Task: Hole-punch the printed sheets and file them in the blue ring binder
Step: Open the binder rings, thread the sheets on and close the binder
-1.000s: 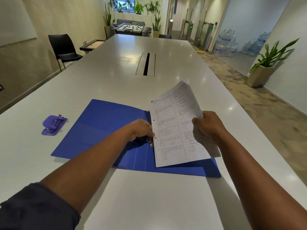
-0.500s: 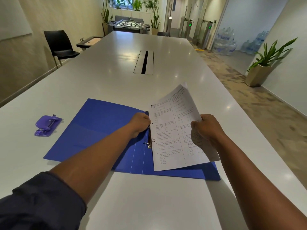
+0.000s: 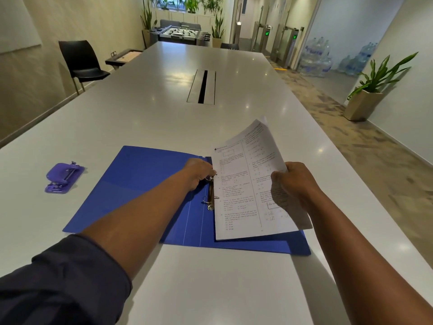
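Right now the right hand [image 3: 296, 184] pinches the printed sheets [image 3: 248, 184] by their outer edge, thumb curled over the top page, holding them tilted above the right half of the blue ring binder [image 3: 140, 184], which lies open flat on the white table [image 3: 210, 289]. The left hand [image 3: 199, 172] rests at the ring mechanism [image 3: 210, 195] on the spine, fingers curled at the upper ring; whether it grips the ring or only touches it I cannot tell. The step looks like threading the punched edge onto the rings. To do it well, the left hand should steady the rings while the right lowers the sheets level, lining both holes up before pressing down, so no hole tears. The purple hole punch [image 3: 63, 177] sits well apart to the left, apparently finished with.
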Tool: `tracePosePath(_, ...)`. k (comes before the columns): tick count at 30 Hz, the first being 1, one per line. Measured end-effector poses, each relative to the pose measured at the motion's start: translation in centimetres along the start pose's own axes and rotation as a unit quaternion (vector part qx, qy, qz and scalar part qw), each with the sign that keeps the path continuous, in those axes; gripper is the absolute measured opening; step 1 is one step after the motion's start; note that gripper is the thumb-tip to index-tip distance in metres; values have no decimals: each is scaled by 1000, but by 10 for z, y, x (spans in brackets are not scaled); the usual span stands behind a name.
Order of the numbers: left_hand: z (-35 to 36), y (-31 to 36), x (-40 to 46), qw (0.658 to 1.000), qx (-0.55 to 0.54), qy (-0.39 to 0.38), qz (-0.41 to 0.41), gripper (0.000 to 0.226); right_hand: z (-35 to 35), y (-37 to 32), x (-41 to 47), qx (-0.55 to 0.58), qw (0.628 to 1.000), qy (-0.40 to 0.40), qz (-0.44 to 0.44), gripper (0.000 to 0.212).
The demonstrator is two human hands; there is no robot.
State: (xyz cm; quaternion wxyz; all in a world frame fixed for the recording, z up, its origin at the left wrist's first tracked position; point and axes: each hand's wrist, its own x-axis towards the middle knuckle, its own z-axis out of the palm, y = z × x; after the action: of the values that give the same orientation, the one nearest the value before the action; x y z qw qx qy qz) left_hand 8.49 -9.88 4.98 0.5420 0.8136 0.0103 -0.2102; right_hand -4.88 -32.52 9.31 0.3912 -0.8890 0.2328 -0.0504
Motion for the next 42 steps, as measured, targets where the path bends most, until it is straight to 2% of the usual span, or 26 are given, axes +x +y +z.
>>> tracePosePath(8, 9, -19, -4, 998, -26, 32, 38, 21, 10, 21, 2, -13, 999, -16, 34, 16)
tracePosePath(13, 8, -28, -13, 997, 20, -22, 72, 19, 18, 33, 3, -27, 999, -14, 28, 17)
tracePosePath(16, 3, -30, -17, 994, 45, -70, 66, 28, 22, 42, 3, -4, 1000, -12, 25, 14)
tracePosePath(20, -7, -34, -21, 989, 93, -79, 85, 54, 25, 50, 1, 18, 999, -10, 25, 31)
tracePosePath(23, -12, -39, -25, 988, 102, -64, 100, 75, 28, 52, 0, -22, 999, -9, 30, 38)
tracePosePath(25, -15, -42, -26, 986, 115, -61, 107, 75, 32, 48, -2, -78, 997, -1, 25, 43)
tracePosePath(27, -17, -45, -28, 982, 137, -55, 118, 70, 38, 42, -3, -134, 990, 18, 26, 62)
tracePosePath(29, -20, -46, -30, 979, 152, -55, 127, 66, 47, 34, -6, -120, 992, 29, 1, 71)
tracePosePath(32, -24, -51, -35, 973, 172, -64, 140, 60, 65, 22, -14, -36, 997, -26, -69, 68)
tracePosePath(38, -27, -65, -48, 958, 202, -76, 189, 49, 99, -4, -32, -12, 982, -103, -158, 68)
tracePosePath(40, -25, -71, -52, 959, 182, -60, 209, 42, 109, -9, -35, -1, 982, -90, -166, 57)
tracePosePath(42, -22, -78, -56, 953, 183, -31, 240, 29, 120, -11, -40, 2, 984, -52, -172, 31)
